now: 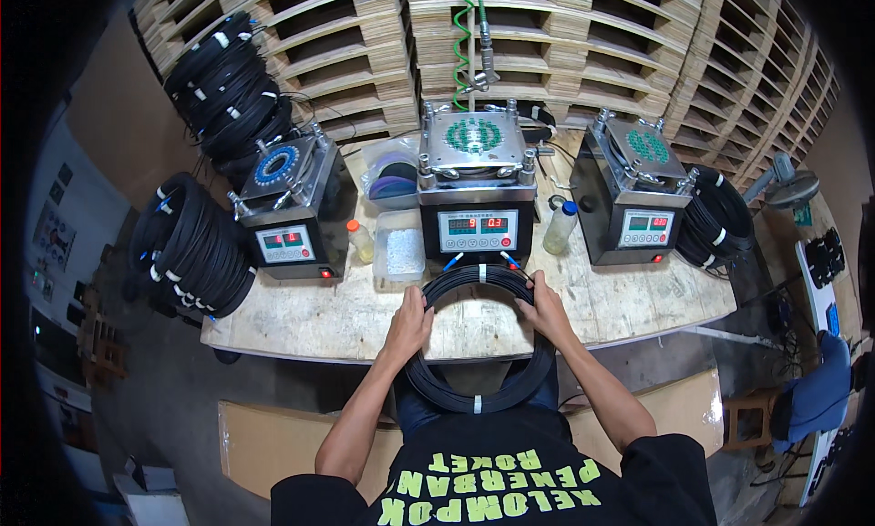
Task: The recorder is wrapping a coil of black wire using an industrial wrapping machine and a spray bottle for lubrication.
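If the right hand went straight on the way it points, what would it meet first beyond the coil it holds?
Past the black cable coil, the right hand would probably meet the middle machine's front, though depth is unclear; the blue tip ahead might touch first.

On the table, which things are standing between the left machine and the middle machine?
In the head view: an orange-capped bottle, a tub of white bits and, behind it, a clear container of dark round things.

Bare hands (410, 325), dark blue trousers (418, 409) and a black T-shirt (483, 439); yellow-green lettering (488, 508) fills six o'clock, short sleeves (673, 476) sit at five and seven.
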The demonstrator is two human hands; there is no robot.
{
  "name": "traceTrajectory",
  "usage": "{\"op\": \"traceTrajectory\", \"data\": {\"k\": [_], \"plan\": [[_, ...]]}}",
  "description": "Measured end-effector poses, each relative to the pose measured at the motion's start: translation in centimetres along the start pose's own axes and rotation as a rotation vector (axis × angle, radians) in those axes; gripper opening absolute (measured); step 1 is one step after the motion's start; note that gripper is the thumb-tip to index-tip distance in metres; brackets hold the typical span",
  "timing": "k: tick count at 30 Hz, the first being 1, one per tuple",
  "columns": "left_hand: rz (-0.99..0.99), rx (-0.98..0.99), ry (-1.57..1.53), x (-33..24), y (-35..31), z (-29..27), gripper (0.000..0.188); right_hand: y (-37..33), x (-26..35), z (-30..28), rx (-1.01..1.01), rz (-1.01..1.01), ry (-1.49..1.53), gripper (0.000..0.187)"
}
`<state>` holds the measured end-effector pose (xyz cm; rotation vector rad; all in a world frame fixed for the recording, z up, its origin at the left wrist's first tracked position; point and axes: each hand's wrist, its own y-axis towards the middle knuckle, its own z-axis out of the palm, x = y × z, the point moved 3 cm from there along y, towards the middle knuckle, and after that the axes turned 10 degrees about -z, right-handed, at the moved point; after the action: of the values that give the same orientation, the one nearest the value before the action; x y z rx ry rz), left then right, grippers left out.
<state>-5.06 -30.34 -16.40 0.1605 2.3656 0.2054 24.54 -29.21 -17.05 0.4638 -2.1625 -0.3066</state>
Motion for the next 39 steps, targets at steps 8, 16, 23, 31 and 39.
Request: {"op": "traceTrajectory", "data": {"k": [8,16,23,31,39], "plan": [[-0.053,-0.009,0.052,-0.7,-1.6,-8.6,0.036,3.6,6.6,-0.1,0.183,-0.078,0.028,0.044],[-0.164,-0.318,0.131,4.2,1.0,-28.1,0.045,18.6,21.7,8.2,0.189,-0.428,0.064,0.045],[-0.115,-0.557,0.264,9.5,10.0,-40.5,0.036,33.8,30.0,16.1,0.14,-0.542,0.083,0.049],[-0.1,-0.451,0.093,16.0,16.8,-41.7,0.035,39.3,29.8,19.9,0.153,-0.407,0.039,0.052],[-0.059,-0.226,-0.18,20.1,17.2,-40.0,0.034,37.3,29.9,20.9,-0.077,-0.313,0.139,0.021]]}}
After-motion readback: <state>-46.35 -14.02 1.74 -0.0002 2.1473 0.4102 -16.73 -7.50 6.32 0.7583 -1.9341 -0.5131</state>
